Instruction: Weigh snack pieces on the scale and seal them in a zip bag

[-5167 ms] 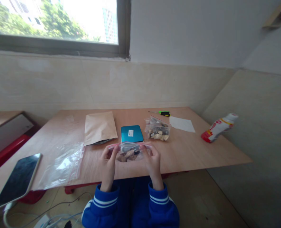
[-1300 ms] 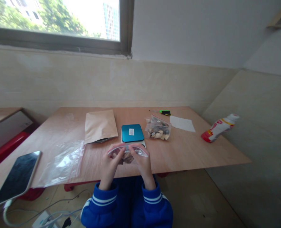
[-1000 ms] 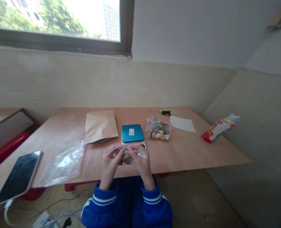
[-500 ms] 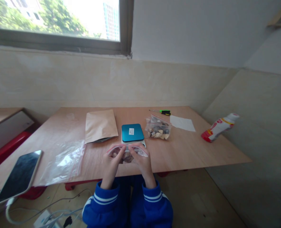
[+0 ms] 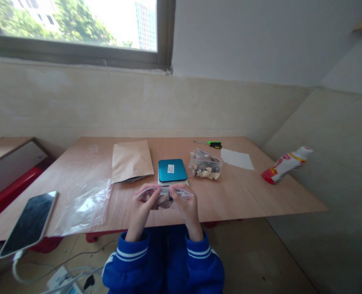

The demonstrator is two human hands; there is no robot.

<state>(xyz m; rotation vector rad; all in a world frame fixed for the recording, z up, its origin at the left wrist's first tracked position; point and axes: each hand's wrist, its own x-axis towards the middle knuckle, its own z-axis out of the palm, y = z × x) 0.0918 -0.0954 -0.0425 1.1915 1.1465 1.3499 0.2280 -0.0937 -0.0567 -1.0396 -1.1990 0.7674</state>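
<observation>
Between my hands is a clear zip-lock bag (image 5: 164,200) with a red-edged top and brownish stone-like pieces inside. My left hand (image 5: 142,208) pinches the left part of its top edge, thumb on the near side. My right hand (image 5: 186,207) grips the right part the same way, the thumbs a short gap apart. Just beyond the bag lies a small scale (image 5: 172,170) with a blue top and a white label; the bag and hands cover its near edge. More filled zip-lock bags (image 5: 205,165), holding grey and tan pieces, rest right of the scale.
A brown paper pouch (image 5: 132,161) and flat clear bags (image 5: 84,208) lie to the left, with a phone (image 5: 29,224) on a cable at the table's edge. Rightward are a screwdriver (image 5: 209,143), white paper (image 5: 237,159) and a tilted bottle (image 5: 286,165) by the wall.
The camera view has shifted slightly, so things on the table appear a little further right. Both hands keep their hold on the zip-lock bag, whose pieces show a bit more.
</observation>
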